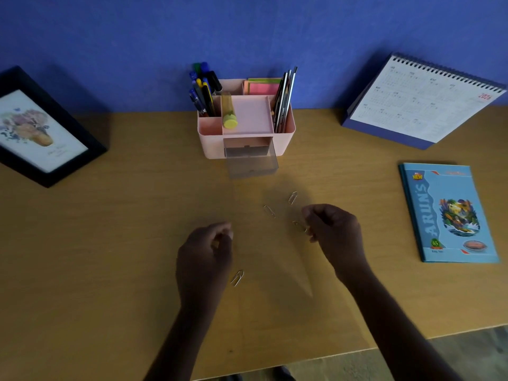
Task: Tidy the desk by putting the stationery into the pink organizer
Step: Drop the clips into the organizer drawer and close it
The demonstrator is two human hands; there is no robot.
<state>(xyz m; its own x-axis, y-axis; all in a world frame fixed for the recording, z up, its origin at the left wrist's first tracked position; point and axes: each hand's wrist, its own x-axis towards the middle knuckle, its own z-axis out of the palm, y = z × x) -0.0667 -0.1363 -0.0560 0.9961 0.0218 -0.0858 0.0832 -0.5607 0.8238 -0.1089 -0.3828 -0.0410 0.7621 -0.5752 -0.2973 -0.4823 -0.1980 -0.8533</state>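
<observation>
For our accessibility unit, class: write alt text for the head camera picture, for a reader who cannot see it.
A person's right hand pinches a paper clip at a wooden desk, left hand curled beside it; three more clips lie loose. Behind stands a pink organizer with its clear drawer pulled open.

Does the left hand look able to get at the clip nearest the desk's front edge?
Probably yes: the clip lies bare on the desk right beside the left hand, with nothing over it; the hand's fingers are curled, though.
</observation>
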